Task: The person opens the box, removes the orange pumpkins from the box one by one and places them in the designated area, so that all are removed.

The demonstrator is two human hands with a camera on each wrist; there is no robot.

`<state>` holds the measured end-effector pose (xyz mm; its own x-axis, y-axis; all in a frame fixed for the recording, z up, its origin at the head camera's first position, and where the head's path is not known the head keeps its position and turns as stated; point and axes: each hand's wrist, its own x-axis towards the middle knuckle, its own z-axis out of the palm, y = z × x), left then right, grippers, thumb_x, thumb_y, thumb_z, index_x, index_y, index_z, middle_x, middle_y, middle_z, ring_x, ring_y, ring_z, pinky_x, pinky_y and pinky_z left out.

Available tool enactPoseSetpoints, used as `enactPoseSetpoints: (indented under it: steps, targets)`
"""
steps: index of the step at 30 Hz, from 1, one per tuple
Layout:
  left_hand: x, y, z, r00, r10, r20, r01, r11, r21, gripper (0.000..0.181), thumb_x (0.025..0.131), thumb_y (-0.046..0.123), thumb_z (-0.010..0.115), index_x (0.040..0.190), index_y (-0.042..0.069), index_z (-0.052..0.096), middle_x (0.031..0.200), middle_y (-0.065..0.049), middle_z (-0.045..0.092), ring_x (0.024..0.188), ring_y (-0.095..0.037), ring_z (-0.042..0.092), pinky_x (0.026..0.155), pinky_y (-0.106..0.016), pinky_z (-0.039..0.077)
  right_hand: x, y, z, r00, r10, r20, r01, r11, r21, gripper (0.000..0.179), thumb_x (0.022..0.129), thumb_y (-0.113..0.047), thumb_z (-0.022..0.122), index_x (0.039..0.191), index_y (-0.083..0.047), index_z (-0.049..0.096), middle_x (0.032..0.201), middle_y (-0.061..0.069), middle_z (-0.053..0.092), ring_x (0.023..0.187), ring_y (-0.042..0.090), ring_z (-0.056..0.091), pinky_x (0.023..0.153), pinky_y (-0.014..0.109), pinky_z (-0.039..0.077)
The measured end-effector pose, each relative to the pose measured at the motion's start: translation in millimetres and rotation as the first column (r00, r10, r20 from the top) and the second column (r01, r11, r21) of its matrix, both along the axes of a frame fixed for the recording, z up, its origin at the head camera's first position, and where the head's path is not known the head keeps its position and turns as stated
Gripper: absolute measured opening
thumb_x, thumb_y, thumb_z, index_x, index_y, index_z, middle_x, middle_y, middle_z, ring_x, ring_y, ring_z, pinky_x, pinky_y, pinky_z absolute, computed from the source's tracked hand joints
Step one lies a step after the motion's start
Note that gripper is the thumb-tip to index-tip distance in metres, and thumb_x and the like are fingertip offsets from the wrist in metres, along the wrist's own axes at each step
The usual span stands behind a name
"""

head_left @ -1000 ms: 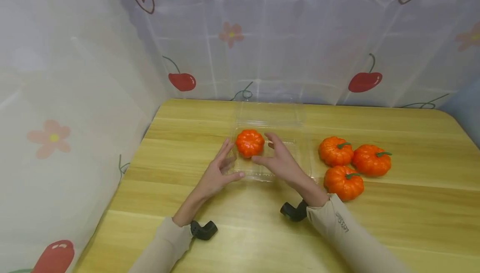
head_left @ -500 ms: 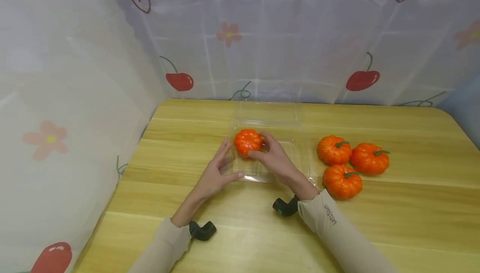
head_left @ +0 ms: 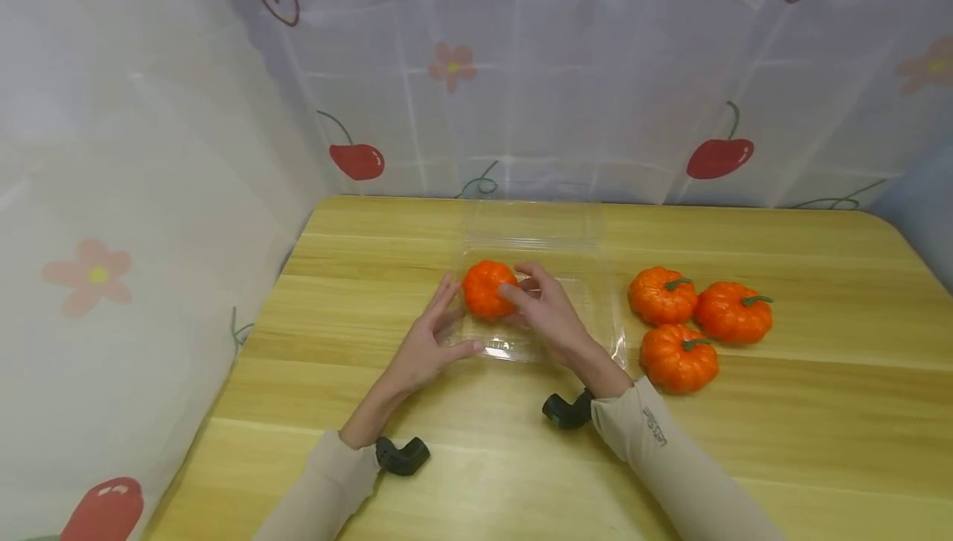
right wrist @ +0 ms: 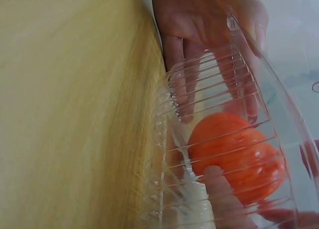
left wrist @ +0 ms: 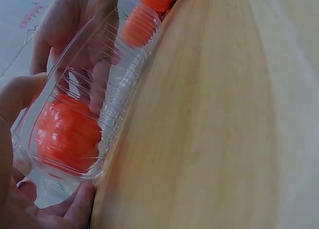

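Note:
Inside a clear plastic clamshell container (head_left: 536, 347), toward its left side, is a small orange pumpkin (head_left: 487, 289). My right hand (head_left: 551, 313) reaches into the container and grips the pumpkin, thumb on its near right side and fingers at its far side. In the right wrist view, the pumpkin (right wrist: 234, 154) shows through the ribbed container wall. My left hand (head_left: 428, 347) rests against the container's left front corner, fairly straight fingers along the left side and thumb at the front edge. The left wrist view shows that thumb (left wrist: 20, 94) by the rim.
Three more orange pumpkins with green stems, among them a near one (head_left: 679, 359), sit clustered right of the container on the wooden table (head_left: 476, 475). The container's lid (head_left: 532, 222) lies back toward the printed curtain (head_left: 566, 94). Both wrists carry black cameras.
My right hand has closed in on the pumpkin in the container and turned it, shifting it slightly toward me. My left hand has stayed at the container's corner.

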<state>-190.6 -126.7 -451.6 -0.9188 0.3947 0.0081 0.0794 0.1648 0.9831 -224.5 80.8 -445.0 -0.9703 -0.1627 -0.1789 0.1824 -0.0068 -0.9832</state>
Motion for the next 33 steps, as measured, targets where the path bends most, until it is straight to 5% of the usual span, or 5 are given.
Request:
enactPoseSetpoints:
  steps: [16,24,33]
  targets:
    - [-0.6,2.0,-1.2,1.0,-0.008,0.002,0.008,1.0,0.017,0.092,0.087,0.007,0.075,0.158,0.007,0.016,0.165,-0.001,-0.002,0.14,-0.039,0.034,0.112,-0.048,0.033,-0.6,2.8,-3.4,0.996,0.059,-0.064,-0.057,0.998,0.026,0.054,0.088,0.005,0.066,0.137,0.0,0.043,0.128,0.028,0.056,0.116,0.039,0.058,0.091,0.04,0.053]
    - [-2.1,2.7,0.8,1.0,-0.004,0.0,0.004,1.0,0.012,0.093,0.087,0.005,0.074,0.159,0.009,0.014,0.165,-0.002,0.0,0.14,-0.037,0.035,0.113,-0.047,0.031,-1.0,3.0,-1.1,0.992,0.095,-0.083,-0.087,0.991,0.097,0.07,0.087,0.002,0.067,0.149,-0.001,0.036,0.135,0.027,0.051,0.121,0.039,0.055,0.095,0.043,0.051]
    - [-0.3,2.2,2.0,1.0,0.006,0.003,-0.006,1.0,0.004,0.093,0.087,0.007,0.075,0.158,0.008,0.016,0.165,-0.002,0.001,0.14,-0.039,0.035,0.112,-0.046,0.034,-0.7,2.3,-2.1,0.987,0.135,-0.088,-0.124,0.985,0.12,0.062,0.09,-0.008,0.07,0.145,-0.004,0.043,0.128,0.025,0.057,0.114,0.035,0.058,0.091,0.039,0.052]
